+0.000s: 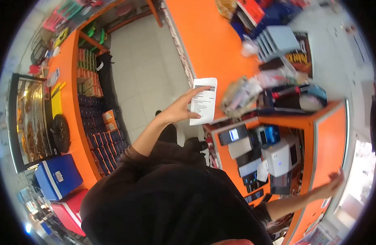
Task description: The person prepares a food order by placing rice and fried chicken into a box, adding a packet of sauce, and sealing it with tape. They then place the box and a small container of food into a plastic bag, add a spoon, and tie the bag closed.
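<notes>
While a printed slip (207,107) is held across the parted thumb and fingers of the left hand (180,107), just above centre in the head view, the blurred right hand (334,184) is seen half-curled at lower right; any grip there cannot be told.

Well left of the left fingers (193,93) stand a display case (14,130) and blue box (67,171); up-right, a slotted rack (273,43).

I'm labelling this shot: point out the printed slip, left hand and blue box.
Printed slip (205,103), head view: printed face.
Left hand (180,108), head view: its middle.
Blue box (69,174), head view: blue face.
</notes>
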The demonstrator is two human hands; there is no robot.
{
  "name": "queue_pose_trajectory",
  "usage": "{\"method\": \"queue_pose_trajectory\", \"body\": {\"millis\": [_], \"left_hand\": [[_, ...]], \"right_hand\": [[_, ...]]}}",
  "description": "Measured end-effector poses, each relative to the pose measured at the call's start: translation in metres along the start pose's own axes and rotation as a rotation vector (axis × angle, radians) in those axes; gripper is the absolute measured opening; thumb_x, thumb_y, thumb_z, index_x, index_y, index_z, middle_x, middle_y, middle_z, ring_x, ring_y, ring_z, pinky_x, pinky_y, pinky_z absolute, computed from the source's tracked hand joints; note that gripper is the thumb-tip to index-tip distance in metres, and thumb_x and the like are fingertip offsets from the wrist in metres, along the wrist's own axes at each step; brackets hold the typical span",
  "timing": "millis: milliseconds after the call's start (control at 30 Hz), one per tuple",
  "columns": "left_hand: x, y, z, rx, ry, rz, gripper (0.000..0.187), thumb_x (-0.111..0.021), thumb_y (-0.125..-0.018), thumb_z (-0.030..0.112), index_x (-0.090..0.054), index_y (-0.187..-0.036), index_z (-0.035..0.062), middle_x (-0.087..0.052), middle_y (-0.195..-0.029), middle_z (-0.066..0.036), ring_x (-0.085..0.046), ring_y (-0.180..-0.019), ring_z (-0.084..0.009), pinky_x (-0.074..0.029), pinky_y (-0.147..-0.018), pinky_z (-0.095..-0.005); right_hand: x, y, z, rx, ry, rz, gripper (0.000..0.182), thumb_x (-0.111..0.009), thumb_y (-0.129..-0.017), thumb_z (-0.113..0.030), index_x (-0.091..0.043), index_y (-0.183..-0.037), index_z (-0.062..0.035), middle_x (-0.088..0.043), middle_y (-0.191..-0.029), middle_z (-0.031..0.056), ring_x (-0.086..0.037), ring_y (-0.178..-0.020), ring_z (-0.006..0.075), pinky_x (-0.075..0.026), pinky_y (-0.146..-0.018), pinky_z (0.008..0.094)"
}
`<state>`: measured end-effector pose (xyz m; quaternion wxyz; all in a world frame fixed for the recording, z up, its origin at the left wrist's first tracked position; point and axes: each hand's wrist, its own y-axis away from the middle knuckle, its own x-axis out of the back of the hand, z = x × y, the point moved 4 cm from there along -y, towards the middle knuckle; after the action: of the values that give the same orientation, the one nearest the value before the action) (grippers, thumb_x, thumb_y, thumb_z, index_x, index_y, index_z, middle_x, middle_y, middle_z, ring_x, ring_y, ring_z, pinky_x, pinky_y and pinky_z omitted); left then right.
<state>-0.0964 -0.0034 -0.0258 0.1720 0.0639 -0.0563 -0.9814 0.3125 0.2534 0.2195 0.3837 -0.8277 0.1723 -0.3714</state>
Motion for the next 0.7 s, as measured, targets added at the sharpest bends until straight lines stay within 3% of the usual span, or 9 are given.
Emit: {"method": "queue_pose_trajectory", "body": {"millis": [33,100,133,200,267,333,433,567,700], "left_hand": [[0.028,0.001,0.001,-0.044,-0.013,0.004,0.091,-0.067,-0.065,-0.014,-0.037,-0.143,0.0198,-0.037,-0.135,-0.010,-0.033,-0.133,-0.0279,-0.044,-0.103,-0.0395],[0.109,0.021,0.025,0.005,-0.075,0.021,0.093,-0.067,-0.064,-0.014,-0.035,-0.144,0.0201,-0.036,-0.137,-0.010,-0.034,-0.132,-0.0281,-0.045,-0.102,-0.0381],[0.153,0.026,0.023,-0.060,-0.190,0.070,0.094,-0.066,-0.065,-0.015,-0.033,-0.146,0.0199,-0.033,-0.141,-0.010,-0.034,-0.132,-0.0270,-0.046,-0.100,-0.0366],[0.236,0.054,0.023,0.018,-0.097,0.204,0.096,-0.066,-0.066,-0.013,-0.029,-0.148,0.0207,-0.031,-0.146,-0.010,-0.033,-0.133,-0.0258,-0.040,-0.106,-0.0379],[0.313,0.092,0.043,0.009,-0.039,0.330,0.097,-0.066,-0.065,-0.014,-0.029,-0.148,0.0199,-0.032,-0.144,-0.009,-0.033,-0.133,-0.0246,-0.039,-0.106,-0.0372],[0.382,0.118,0.061,-0.006,-0.011,0.438,0.098,-0.066,-0.064,-0.014,-0.029,-0.148,0.0191,-0.033,-0.143,-0.008,-0.033,-0.133,-0.0234,-0.039,-0.106,-0.0365],[0.457,0.145,0.067,-0.078,-0.231,0.588,0.101,-0.066,-0.062,-0.016,-0.026,-0.149,0.0162,-0.028,-0.148,-0.007,-0.032,-0.134,-0.0209,-0.032,-0.109,-0.0337],[0.520,0.135,0.049,-0.100,0.056,0.710,0.105,-0.066,-0.061,-0.017,-0.021,-0.151,0.0148,-0.026,-0.150,-0.007,-0.031,-0.135,-0.0192,-0.033,-0.108,-0.0325],[0.591,0.093,0.004,-0.075,0.328,0.794,0.104,-0.068,-0.061,-0.015,-0.022,-0.150,0.0113,-0.026,-0.152,-0.009,-0.030,-0.137,-0.0211,-0.030,-0.110,-0.0352]], "right_hand": [[-0.040,0.018,-0.027,0.190,-0.053,-0.186,0.027,-0.043,-0.094,-0.011,-0.068,-0.101,-0.0041,-0.056,-0.073,0.0022,-0.047,-0.064,0.0115,-0.040,-0.061,0.0256],[-0.129,0.085,-0.095,0.000,-0.206,-0.446,0.020,-0.046,-0.096,-0.010,-0.065,-0.103,-0.0051,-0.056,-0.081,0.0001,-0.047,-0.071,0.0067,-0.039,-0.061,0.0227],[-0.164,0.106,-0.139,0.078,-0.229,-0.652,0.020,-0.050,-0.096,-0.014,-0.063,-0.105,-0.0015,-0.065,-0.095,0.0065,-0.059,-0.091,0.0136,-0.046,-0.080,0.0290],[-0.229,0.159,-0.220,-0.045,-0.314,-0.968,0.019,-0.051,-0.093,-0.010,-0.065,-0.104,-0.0044,-0.065,-0.089,0.0071,-0.061,-0.077,0.0153,-0.048,-0.072,0.0294],[-0.291,0.212,-0.292,0.388,-0.473,-1.055,0.024,-0.050,-0.086,-0.003,-0.065,-0.105,-0.0046,-0.064,-0.086,0.0134,-0.058,-0.070,0.0157,-0.046,-0.065,0.0310],[-0.344,0.261,-0.368,0.205,-0.470,-1.441,0.022,-0.052,-0.087,-0.006,-0.065,-0.105,-0.0036,-0.065,-0.093,0.0170,-0.063,-0.077,0.0291,-0.049,-0.068,0.0369],[-0.434,0.325,-0.451,0.537,-0.608,-1.467,0.020,-0.055,-0.088,-0.011,-0.065,-0.103,-0.0028,-0.067,-0.093,0.0147,-0.063,-0.078,0.0320,-0.050,-0.070,0.0403],[-0.559,0.387,-0.559,0.674,-0.599,-1.633,0.019,-0.058,-0.086,-0.015,-0.065,-0.101,-0.0035,-0.066,-0.093,0.0136,-0.063,-0.081,0.0321,-0.051,-0.071,0.0416],[-0.725,0.436,-0.650,0.901,-0.396,-1.617,0.028,-0.062,-0.083,-0.017,-0.061,-0.110,-0.0085,-0.059,-0.109,0.0140,-0.056,-0.107,0.0326,-0.050,-0.080,0.0447]]}}
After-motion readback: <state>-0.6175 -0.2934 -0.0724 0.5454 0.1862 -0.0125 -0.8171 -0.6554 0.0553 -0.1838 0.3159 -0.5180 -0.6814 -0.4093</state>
